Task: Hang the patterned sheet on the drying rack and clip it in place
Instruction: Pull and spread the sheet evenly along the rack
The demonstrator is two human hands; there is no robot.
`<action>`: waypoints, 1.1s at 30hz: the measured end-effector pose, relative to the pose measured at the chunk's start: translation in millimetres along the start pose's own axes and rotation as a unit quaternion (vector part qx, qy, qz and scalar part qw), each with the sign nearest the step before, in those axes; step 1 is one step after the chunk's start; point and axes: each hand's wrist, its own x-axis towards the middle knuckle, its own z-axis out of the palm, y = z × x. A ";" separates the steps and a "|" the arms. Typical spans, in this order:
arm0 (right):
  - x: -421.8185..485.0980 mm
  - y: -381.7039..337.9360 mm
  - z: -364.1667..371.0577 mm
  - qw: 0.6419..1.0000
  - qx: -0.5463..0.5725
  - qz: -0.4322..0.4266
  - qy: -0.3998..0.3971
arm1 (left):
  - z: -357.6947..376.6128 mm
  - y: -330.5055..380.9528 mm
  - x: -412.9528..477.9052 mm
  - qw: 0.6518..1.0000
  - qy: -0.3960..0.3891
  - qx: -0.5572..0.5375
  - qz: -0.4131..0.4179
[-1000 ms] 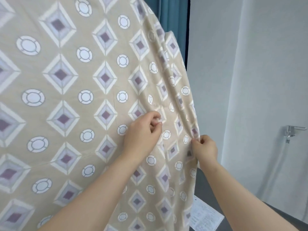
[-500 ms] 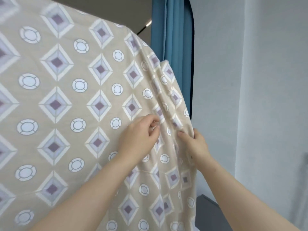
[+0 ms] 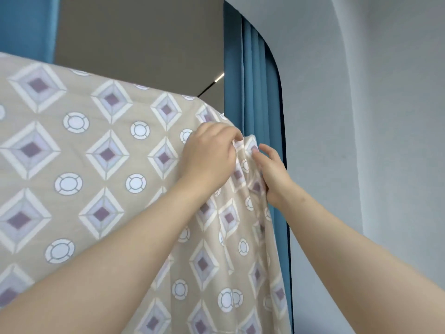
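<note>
Head view, and the patterned sheet (image 3: pixel 101 179) fills the left and centre of the frame — beige, with purple-centred diamonds and white rings, draped over a top edge that runs from upper left down toward the right corner. The rack under it is hidden by the cloth. Up at that right corner, the left hand (image 3: pixel 209 155) has its grip closed, fingertips pinching a fold of the sheet. Just beside it, the right hand (image 3: pixel 273 175) is closed on the bunched edge of the cloth, thumb on the near side, fingers wrapped behind. The two hands are close together, nearly touching. Behind the corner hangs a blue curtain (image 3: pixel 260 104) — and to the right, a pale wall (image 3: pixel 373 141).
</note>
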 end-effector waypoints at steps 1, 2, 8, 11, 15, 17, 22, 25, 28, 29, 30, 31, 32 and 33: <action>2.6 -4.2 1.1 1.000 -0.021 -0.003 0.006 | -1.2 -3.3 9.9 0.999 0.008 0.028 0.031; 4.5 -8.1 2.2 0.999 -0.039 -0.008 0.008 | -2.2 -6.0 19.3 0.996 -0.001 0.063 0.059; 14.8 -8.7 2.2 0.989 -0.119 -0.061 0.066 | 5.8 -12.1 55.3 0.894 -0.295 0.328 0.082; 18.4 -7.5 -6.4 0.984 -0.130 -0.084 0.084 | 13.9 -8.8 63.4 0.864 -0.346 0.354 0.091; 24.7 -9.9 -13.9 0.991 -0.100 -0.066 0.055 | 28.0 -3.0 62.6 0.861 -0.370 0.328 0.121; 25.3 -8.6 -13.9 0.993 -0.103 -0.054 0.035 | 32.7 -5.4 63.3 0.871 -0.367 0.305 0.117; 32.7 0.3 -17.2 0.993 -0.110 -0.033 0.008 | 29.7 -16.1 69.4 0.872 -0.396 0.266 0.111; 35.9 11.2 -18.6 0.983 -0.169 0.045 -0.055 | 30.1 -19.7 69.0 0.875 -0.394 0.258 0.110; 38.3 19.8 -18.4 0.963 -0.224 0.096 -0.112 | 29.9 -21.1 68.8 0.884 -0.381 0.248 0.111; 39.1 21.0 -18.6 0.954 -0.258 0.094 -0.124 | 30.6 -21.2 68.0 0.886 -0.377 0.248 0.110; 40.1 21.7 -18.3 0.947 -0.283 0.085 -0.126 | 30.8 -20.9 67.3 0.887 -0.372 0.249 0.111; 41.2 22.0 -18.2 0.949 -0.283 0.071 -0.118 | 31.3 -19.9 66.4 0.889 -0.366 0.251 0.112; 43.3 21.4 -18.1 0.959 -0.263 0.050 -0.098 | 31.7 -18.9 66.1 0.891 -0.360 0.252 0.114; 46.1 20.9 -18.3 0.970 -0.234 0.022 -0.069 | 31.8 -18.0 66.2 0.893 -0.354 0.250 0.116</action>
